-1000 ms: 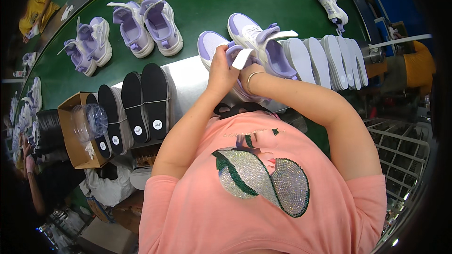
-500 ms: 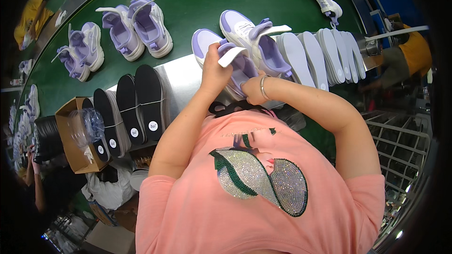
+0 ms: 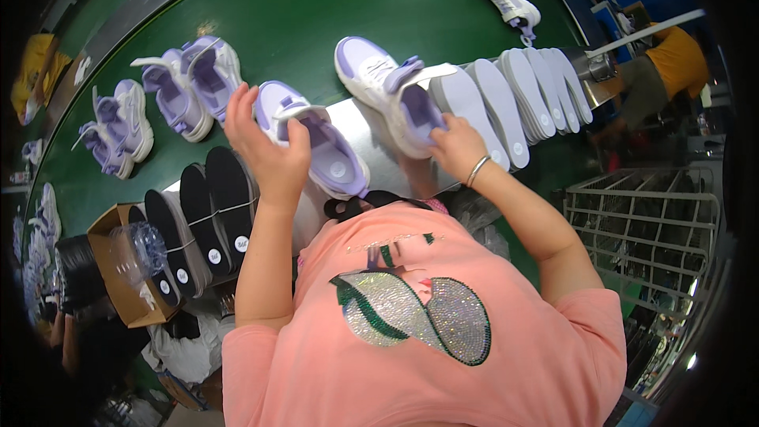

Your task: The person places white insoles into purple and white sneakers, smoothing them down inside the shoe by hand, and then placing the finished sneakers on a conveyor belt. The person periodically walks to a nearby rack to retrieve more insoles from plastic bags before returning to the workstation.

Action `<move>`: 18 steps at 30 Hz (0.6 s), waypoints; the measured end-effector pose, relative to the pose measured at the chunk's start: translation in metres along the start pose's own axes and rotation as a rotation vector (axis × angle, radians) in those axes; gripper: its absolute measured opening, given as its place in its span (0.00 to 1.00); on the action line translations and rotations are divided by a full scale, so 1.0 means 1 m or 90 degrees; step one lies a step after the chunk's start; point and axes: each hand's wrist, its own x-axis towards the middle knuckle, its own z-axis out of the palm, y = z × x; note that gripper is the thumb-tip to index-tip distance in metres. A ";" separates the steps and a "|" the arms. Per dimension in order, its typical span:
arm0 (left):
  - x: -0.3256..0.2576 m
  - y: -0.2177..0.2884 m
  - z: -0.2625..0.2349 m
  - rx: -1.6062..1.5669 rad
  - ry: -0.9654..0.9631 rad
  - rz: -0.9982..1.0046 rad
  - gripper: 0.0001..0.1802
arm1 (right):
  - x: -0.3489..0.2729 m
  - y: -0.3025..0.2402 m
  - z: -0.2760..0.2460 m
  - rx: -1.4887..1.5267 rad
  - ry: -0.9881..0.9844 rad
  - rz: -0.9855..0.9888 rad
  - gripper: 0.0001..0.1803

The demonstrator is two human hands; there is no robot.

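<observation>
Lilac-and-white fabric sneaker (image 3: 312, 142) lies at the near edge of the green conveyor belt (image 3: 316, 16), my left hand (image 3: 269, 150) clasping its collar to steady it, my right hand (image 3: 455, 146) pinching its twin sneaker (image 3: 387, 87) alongside.

Bright overhead light, glare on green belt (image 3: 332, 8) (fisheye-bent, dark edges), sharp mid-frame.

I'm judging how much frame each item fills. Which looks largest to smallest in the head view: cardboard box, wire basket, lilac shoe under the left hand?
1. Wire basket.
2 and 3. Cardboard box and lilac shoe look alike; fisheye bending leaves them unranked.
</observation>
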 end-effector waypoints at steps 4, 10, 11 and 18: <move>-0.001 0.043 0.018 -0.156 -0.217 0.105 0.31 | -0.012 -0.018 -0.019 0.054 -0.078 -0.013 0.14; -0.019 0.034 0.101 0.023 -0.403 -0.010 0.29 | -0.001 0.046 -0.021 0.209 0.184 0.039 0.16; -0.017 0.034 0.105 0.003 -0.403 -0.055 0.28 | 0.001 0.074 -0.011 0.216 0.223 0.094 0.16; -0.020 0.020 0.118 -0.200 -0.323 -0.307 0.19 | -0.007 0.154 0.008 -0.012 0.035 0.409 0.22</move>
